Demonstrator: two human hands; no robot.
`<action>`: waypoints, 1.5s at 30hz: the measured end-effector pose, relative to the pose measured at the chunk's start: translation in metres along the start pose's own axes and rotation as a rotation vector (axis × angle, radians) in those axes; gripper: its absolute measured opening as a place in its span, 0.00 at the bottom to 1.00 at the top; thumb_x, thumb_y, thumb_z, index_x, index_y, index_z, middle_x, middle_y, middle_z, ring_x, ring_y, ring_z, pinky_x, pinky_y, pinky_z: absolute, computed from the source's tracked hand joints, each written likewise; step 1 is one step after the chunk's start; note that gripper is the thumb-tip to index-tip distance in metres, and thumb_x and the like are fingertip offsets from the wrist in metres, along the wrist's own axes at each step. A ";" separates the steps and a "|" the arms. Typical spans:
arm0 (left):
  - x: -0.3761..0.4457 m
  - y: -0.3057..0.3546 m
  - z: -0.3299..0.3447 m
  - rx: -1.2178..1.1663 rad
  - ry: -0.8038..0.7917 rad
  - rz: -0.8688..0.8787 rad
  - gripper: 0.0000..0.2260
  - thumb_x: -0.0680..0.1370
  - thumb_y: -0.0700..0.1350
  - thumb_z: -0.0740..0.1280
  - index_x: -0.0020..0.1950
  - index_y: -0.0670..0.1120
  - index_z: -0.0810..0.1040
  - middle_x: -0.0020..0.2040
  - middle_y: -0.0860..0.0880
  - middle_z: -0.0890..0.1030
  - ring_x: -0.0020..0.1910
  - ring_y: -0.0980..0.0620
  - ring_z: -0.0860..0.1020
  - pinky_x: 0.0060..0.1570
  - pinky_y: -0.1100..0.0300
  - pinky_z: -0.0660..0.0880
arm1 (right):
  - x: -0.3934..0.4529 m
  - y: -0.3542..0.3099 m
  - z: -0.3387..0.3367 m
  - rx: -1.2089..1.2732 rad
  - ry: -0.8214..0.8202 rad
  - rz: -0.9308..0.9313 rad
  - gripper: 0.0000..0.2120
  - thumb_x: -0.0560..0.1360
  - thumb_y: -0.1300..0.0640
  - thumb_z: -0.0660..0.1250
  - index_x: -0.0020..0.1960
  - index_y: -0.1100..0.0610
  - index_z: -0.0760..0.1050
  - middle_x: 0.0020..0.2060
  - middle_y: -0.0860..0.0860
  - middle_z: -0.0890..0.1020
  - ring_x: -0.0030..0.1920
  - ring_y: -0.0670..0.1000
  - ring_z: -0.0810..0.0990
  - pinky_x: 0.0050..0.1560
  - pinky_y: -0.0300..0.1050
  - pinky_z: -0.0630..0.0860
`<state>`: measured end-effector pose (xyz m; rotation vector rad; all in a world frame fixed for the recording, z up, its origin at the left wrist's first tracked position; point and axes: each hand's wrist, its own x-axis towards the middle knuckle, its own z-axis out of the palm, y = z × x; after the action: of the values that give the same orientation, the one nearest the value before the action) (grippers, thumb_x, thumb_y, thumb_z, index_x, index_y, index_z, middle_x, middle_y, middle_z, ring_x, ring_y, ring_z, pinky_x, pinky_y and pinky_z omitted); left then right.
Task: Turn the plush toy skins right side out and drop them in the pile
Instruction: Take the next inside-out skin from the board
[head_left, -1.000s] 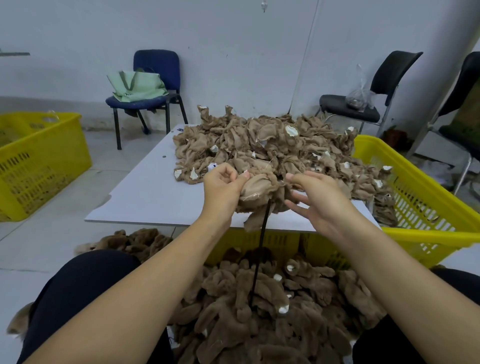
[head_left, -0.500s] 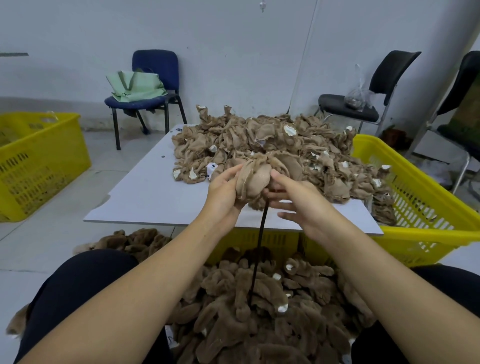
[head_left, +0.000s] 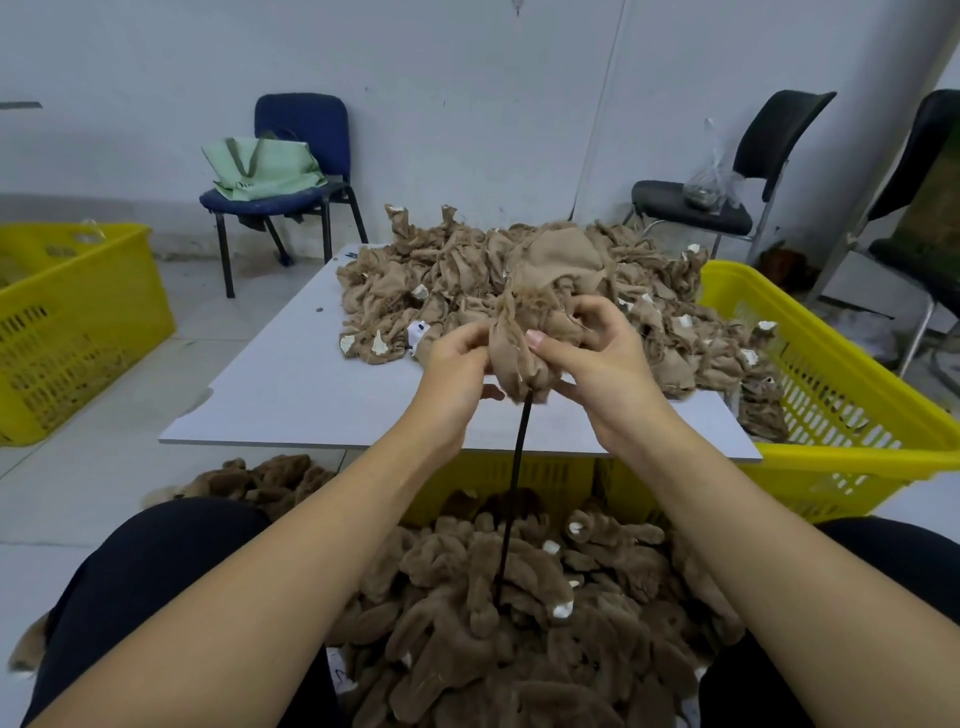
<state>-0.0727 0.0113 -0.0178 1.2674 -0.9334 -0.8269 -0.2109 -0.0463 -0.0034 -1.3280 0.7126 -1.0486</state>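
Skin (head_left: 524, 338) between fingers (head_left: 535, 340) of both hands.

tan skin (head_left: 524, 358) | inside-out, bunched on rod | furry pile (head_left: 519, 613) below

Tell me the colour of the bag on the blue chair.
Pale green with darker green handles, the bag shows best in the head view.

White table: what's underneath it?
Under the white table a yellow crate shows below its front edge, with furry brown skins piled before it. The tabletop covers the crate's inside and any table legs.
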 end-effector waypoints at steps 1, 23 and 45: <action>-0.001 0.003 0.000 -0.034 0.028 0.018 0.11 0.82 0.36 0.59 0.55 0.39 0.80 0.46 0.38 0.84 0.41 0.43 0.79 0.42 0.48 0.76 | 0.000 0.001 0.002 -0.023 0.015 -0.039 0.20 0.72 0.65 0.77 0.59 0.58 0.73 0.53 0.62 0.83 0.41 0.58 0.82 0.44 0.56 0.83; -0.014 0.013 -0.006 0.191 -0.149 0.231 0.22 0.82 0.39 0.67 0.75 0.40 0.67 0.65 0.45 0.80 0.62 0.51 0.80 0.57 0.58 0.79 | 0.005 0.002 -0.002 0.236 0.019 0.105 0.13 0.83 0.65 0.60 0.65 0.58 0.77 0.52 0.57 0.85 0.45 0.53 0.85 0.47 0.55 0.83; -0.009 0.008 -0.009 0.234 -0.060 0.214 0.26 0.75 0.25 0.61 0.68 0.47 0.68 0.57 0.51 0.79 0.54 0.58 0.80 0.54 0.58 0.81 | -0.009 0.005 0.001 0.028 -0.007 -0.020 0.10 0.80 0.67 0.62 0.51 0.62 0.82 0.36 0.52 0.83 0.41 0.50 0.83 0.47 0.48 0.81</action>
<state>-0.0679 0.0238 -0.0111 1.3195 -1.2186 -0.6027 -0.2124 -0.0380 -0.0099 -1.3163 0.6784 -1.0661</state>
